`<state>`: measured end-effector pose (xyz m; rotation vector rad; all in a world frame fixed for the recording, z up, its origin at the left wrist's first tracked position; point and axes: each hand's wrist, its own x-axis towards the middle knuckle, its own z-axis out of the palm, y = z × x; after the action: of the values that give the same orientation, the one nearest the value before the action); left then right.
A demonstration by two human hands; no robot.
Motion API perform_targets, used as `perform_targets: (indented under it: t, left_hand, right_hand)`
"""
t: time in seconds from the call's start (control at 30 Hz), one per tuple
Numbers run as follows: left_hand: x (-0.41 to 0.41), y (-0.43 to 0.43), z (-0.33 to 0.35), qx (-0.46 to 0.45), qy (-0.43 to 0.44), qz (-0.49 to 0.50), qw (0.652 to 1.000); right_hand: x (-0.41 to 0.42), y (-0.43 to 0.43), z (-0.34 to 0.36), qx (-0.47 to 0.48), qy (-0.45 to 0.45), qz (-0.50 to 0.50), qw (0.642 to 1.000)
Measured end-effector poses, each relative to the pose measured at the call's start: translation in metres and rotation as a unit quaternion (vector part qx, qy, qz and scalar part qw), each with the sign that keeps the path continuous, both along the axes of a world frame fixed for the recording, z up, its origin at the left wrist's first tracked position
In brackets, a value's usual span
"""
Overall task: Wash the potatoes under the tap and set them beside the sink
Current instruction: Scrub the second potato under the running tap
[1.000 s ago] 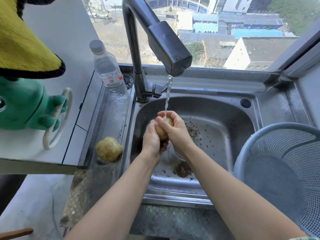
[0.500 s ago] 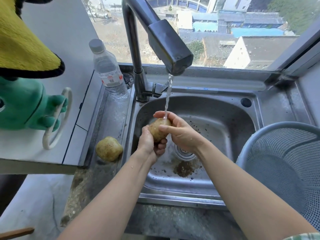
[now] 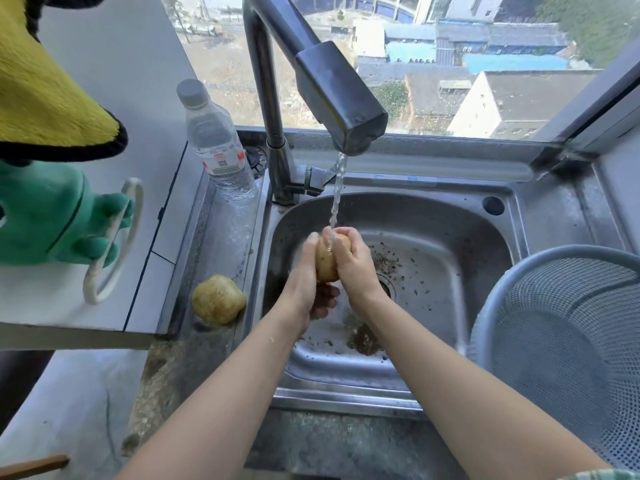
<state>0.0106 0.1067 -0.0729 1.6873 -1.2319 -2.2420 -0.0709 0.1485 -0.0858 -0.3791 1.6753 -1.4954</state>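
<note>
Over the steel sink [image 3: 450, 237], both hands hold one potato [image 3: 327, 259] under the water running from the tap [image 3: 341, 98]. My left hand [image 3: 308, 282] cups the potato from the left and below, fingers curled under it. My right hand [image 3: 356, 261] wraps its fingers over the top and right side. The stream lands on the potato's top. A second potato [image 3: 218, 299] lies on the steel ledge left of the basin.
A plastic water bottle [image 3: 216, 147] stands on the ledge by the tap's base. A grey mesh colander [image 3: 568, 341] sits at the right of the sink. Dirt specks and a brown patch [image 3: 365, 339] lie in the basin. A green and yellow plush toy [image 3: 45, 209] hangs at the left.
The potato has turned between my hands from lying crosswise to standing more upright. My right hand has slid over its top and my left hand has shifted beneath it.
</note>
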Motion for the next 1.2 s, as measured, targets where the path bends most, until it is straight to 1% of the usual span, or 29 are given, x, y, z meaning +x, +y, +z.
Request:
perform_targets:
  t: [0.07, 0.13, 0.17, 0.23, 0.27, 0.33, 0.43, 0.5, 0.6, 0.67, 0.77, 0.8, 0.83, 0.9, 0.93, 0.97, 1.0, 1.07, 1.1, 1.13, 1.17, 1.2]
  left_hand:
    - [-0.003, 0.005, 0.0, -0.091, -0.021, 0.016, 0.996]
    - [-0.006, 0.01, -0.002, -0.13, -0.019, 0.057, 0.99]
    - [-0.007, 0.011, -0.003, -0.121, -0.022, 0.081, 0.989]
    - [-0.008, 0.009, -0.001, -0.059, -0.029, 0.127, 0.99]
    - [-0.007, 0.008, 0.0, -0.03, -0.028, 0.134, 0.99]
    - [-0.005, 0.008, 0.0, 0.003, -0.015, 0.13, 0.991]
    - [-0.003, 0.006, -0.001, 0.026, -0.003, 0.132, 0.991]
    - [-0.002, 0.002, 0.0, 0.047, -0.011, 0.137, 0.989]
    - [0.0, -0.002, 0.005, 0.096, -0.018, 0.132, 0.986]
    - [0.001, -0.003, 0.005, 0.103, -0.023, 0.13, 0.986]
    - [-0.001, -0.003, 0.006, 0.12, -0.014, 0.145, 0.982]
    - [-0.001, -0.004, 0.006, 0.129, -0.01, 0.146, 0.981]
    - [-0.001, -0.005, 0.006, 0.14, -0.007, 0.147, 0.979]
    - [0.002, -0.005, 0.005, 0.158, -0.004, 0.146, 0.977]
    - [0.003, -0.004, 0.005, 0.155, -0.006, 0.145, 0.977]
    - [0.003, -0.003, 0.005, 0.147, -0.01, 0.143, 0.979]
    - [0.002, -0.002, 0.004, 0.135, -0.016, 0.142, 0.98]
    - [-0.002, 0.0, 0.006, 0.118, -0.023, 0.145, 0.982]
    - [-0.003, 0.0, 0.008, 0.116, -0.023, 0.149, 0.982]
    - [-0.004, -0.001, 0.009, 0.121, -0.021, 0.156, 0.98]
    - [-0.004, -0.003, 0.009, 0.134, -0.016, 0.165, 0.977]
    - [-0.003, -0.005, 0.009, 0.155, -0.011, 0.174, 0.972]
  right_hand:
    - [-0.001, -0.005, -0.003, 0.03, 0.028, -0.016, 0.999]
    - [-0.001, -0.007, -0.005, 0.038, 0.044, -0.019, 0.998]
    - [-0.001, -0.006, -0.004, 0.03, 0.039, -0.015, 0.999]
    - [-0.002, -0.002, -0.002, -0.003, 0.015, 0.02, 1.0]
    - [-0.003, 0.001, -0.003, -0.02, 0.007, 0.048, 0.999]
    - [-0.003, 0.006, -0.005, -0.039, 0.004, 0.076, 0.996]
    - [-0.003, 0.003, -0.002, -0.033, -0.015, 0.061, 0.998]
    - [-0.004, 0.002, 0.002, -0.036, -0.049, 0.065, 0.996]
    - [-0.014, 0.007, 0.005, -0.082, -0.125, 0.147, 0.978]
    - [-0.018, 0.008, 0.007, -0.074, -0.118, 0.182, 0.973]
    - [-0.016, 0.006, 0.008, -0.06, -0.079, 0.147, 0.984]
    - [-0.016, 0.006, 0.007, -0.071, -0.092, 0.146, 0.983]
    - [-0.019, 0.008, 0.006, -0.087, -0.123, 0.158, 0.976]
    - [-0.029, 0.012, 0.006, -0.108, -0.202, 0.198, 0.953]
    - [-0.031, 0.012, 0.007, -0.103, -0.213, 0.211, 0.948]
    - [-0.029, 0.011, 0.008, -0.086, -0.196, 0.214, 0.953]
    - [-0.024, 0.007, 0.009, -0.06, -0.153, 0.199, 0.966]
    - [-0.012, -0.001, 0.011, -0.01, -0.063, 0.129, 0.99]
    - [-0.008, -0.004, 0.011, -0.002, -0.038, 0.103, 0.994]
    - [-0.008, -0.005, 0.01, -0.007, -0.033, 0.096, 0.995]
    - [-0.012, -0.005, 0.009, -0.029, -0.053, 0.111, 0.992]
    - [-0.019, -0.002, 0.008, -0.058, -0.098, 0.143, 0.983]
